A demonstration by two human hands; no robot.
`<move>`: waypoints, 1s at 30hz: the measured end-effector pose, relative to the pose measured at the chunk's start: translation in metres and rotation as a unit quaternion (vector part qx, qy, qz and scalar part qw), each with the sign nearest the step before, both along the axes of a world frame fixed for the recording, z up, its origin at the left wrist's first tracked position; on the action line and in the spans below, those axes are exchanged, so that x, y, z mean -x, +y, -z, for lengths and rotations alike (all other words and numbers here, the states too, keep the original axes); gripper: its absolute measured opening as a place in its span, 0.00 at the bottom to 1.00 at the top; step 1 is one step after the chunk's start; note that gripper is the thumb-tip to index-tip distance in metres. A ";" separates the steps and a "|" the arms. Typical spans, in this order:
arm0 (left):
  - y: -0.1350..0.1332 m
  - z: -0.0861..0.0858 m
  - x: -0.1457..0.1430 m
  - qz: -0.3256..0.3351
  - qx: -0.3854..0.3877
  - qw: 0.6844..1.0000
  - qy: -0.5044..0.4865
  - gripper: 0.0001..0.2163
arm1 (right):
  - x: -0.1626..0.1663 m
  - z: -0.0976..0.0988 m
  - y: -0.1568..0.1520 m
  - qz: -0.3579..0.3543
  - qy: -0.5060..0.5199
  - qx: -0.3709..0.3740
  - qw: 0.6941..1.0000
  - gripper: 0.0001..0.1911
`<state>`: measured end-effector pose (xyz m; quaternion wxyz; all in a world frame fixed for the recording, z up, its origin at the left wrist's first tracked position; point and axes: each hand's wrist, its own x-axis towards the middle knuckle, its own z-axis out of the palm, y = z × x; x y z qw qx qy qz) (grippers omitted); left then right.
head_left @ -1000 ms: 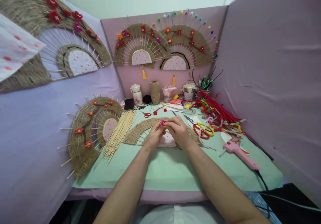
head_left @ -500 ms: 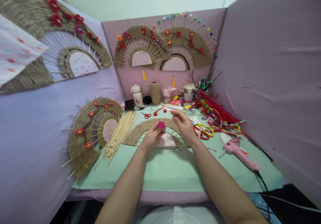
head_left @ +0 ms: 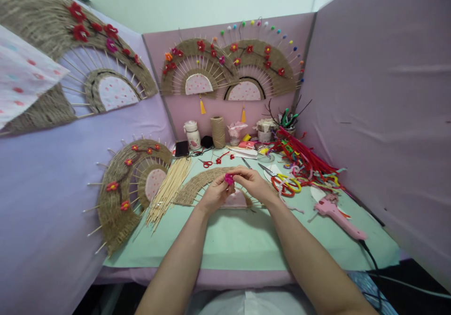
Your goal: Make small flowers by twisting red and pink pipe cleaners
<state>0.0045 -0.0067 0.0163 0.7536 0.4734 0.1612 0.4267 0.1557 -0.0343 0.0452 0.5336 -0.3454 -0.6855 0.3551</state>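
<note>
Between the fingertips of my left hand (head_left: pixel 215 195) is a small magenta pipe-cleaner flower (head_left: pixel 229 179). My right hand (head_left: pixel 254 184) has its fingers pinched at the flower's right side, so both hands meet on it. Beneath them on the table lies a half-round twine fan (head_left: pixel 192 185) with thin sticks and a dotted pale pink centre (head_left: pixel 237 199); the hands cover part of it. Beyond the hands are small red flowers (head_left: pixel 219 161) and a pair of small red scissors (head_left: pixel 207 163).
Left of the fan lies a bundle of thin sticks (head_left: pixel 169 188), beside a decorated fan (head_left: pixel 120 192). To the right are yellow- and red-handled scissors (head_left: pixel 291 182), a heap of red pipe cleaners (head_left: pixel 306 153) and a corded pink glue gun (head_left: pixel 340 218). A twine spool (head_left: pixel 218 132) stands behind.
My right hand has moved left and down from beside the flower and now pinches at it. The flower has turned in my left hand.
</note>
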 end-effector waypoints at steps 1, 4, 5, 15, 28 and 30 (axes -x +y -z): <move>0.000 -0.001 -0.001 0.002 -0.001 1.000 -0.012 0.10 | 0.001 0.000 0.000 0.007 0.001 -0.001 1.000 0.11; -0.002 -0.003 0.000 0.043 0.015 0.998 -0.036 0.07 | 0.002 0.000 0.000 0.017 0.020 0.008 1.000 0.11; -0.003 -0.005 0.001 0.058 0.024 0.997 -0.039 0.06 | 0.002 0.000 0.000 0.019 0.029 0.013 0.999 0.10; -0.004 -0.008 0.004 0.062 0.051 0.997 -0.024 0.06 | 0.004 0.005 0.002 -0.019 0.078 0.049 0.996 0.06; -0.004 -0.004 0.005 0.070 0.038 0.996 -0.046 0.05 | 0.006 0.004 -0.001 -0.033 0.050 0.041 0.997 0.03; -0.004 -0.003 0.005 0.077 0.031 0.995 -0.053 0.04 | 0.006 0.004 -0.001 -0.032 0.050 0.042 0.997 0.02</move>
